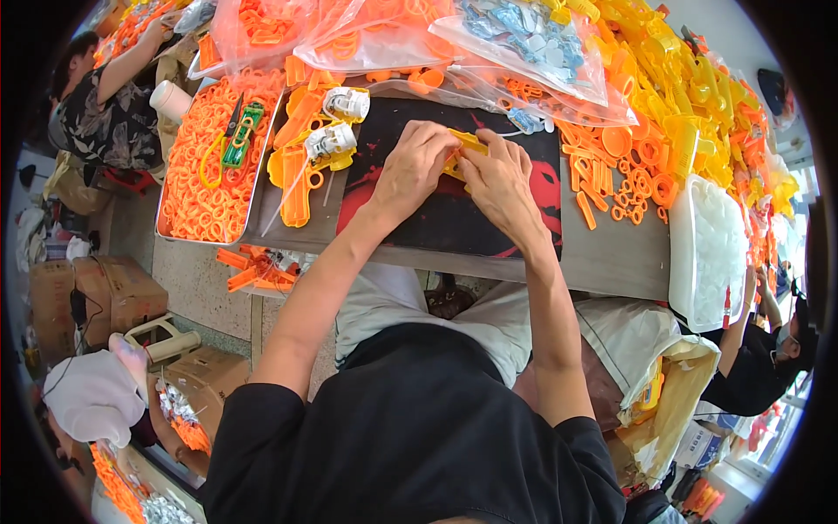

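Note:
My left hand (412, 168) and my right hand (502, 185) meet over a black and red mat (449, 229). Between them they grip a yellow plastic part (456, 164), a curved shell-like piece largely covered by my fingers. Thumbs and fingertips of both hands press on it from either side; whether a smaller piece sits inside cannot be made out. To the left of the mat lie yellow and orange pieces with white mechanisms (332, 140) on them, and a thin pale strip hangs from one.
A metal tray of orange rings (199, 203) holds a green-handled tool (242, 140). Orange parts (602, 166) lie right of the mat, beside a white bin (709, 262). Filled plastic bags (532, 44) and a yellow heap (672, 70) line the far side. Other people sit at both sides.

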Motion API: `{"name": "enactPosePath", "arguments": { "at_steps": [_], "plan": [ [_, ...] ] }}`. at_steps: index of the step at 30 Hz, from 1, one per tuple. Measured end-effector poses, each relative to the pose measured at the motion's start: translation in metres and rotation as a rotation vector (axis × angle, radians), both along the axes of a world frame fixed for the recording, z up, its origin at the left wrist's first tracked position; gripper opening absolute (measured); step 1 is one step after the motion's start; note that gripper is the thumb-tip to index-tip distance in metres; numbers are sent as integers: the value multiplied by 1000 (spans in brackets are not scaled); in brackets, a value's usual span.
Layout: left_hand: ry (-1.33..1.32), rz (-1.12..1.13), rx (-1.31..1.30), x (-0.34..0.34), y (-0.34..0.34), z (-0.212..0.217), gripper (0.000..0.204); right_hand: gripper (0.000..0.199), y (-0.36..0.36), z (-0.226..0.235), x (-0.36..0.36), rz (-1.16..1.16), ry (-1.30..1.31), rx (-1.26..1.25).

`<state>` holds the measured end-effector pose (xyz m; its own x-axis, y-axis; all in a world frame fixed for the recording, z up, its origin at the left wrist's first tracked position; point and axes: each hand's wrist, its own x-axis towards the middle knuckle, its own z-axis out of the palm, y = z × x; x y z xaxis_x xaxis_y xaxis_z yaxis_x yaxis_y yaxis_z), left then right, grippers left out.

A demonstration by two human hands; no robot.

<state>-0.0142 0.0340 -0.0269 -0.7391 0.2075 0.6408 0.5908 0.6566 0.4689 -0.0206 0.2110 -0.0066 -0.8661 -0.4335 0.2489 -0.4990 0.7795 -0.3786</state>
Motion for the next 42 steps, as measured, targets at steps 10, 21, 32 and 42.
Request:
{"name": "enactPosePath", "arguments": {
  "at_steps": [10,21,32,42],
  "plan": [
    [21,35,-57,2,1,-1,30,41,41,13,31,217,163,87],
    [-4,21,-86,6,-1,-1,43,42,40,9,-26,-301,-439,-524],
    [-2,-89,-184,-11,21,26,49,45,43,15,-24,-324,-738,-706],
    [-239,-248,113,-23,-8,3,51,17,69,6,-33,101,422,10]
  ]
}}
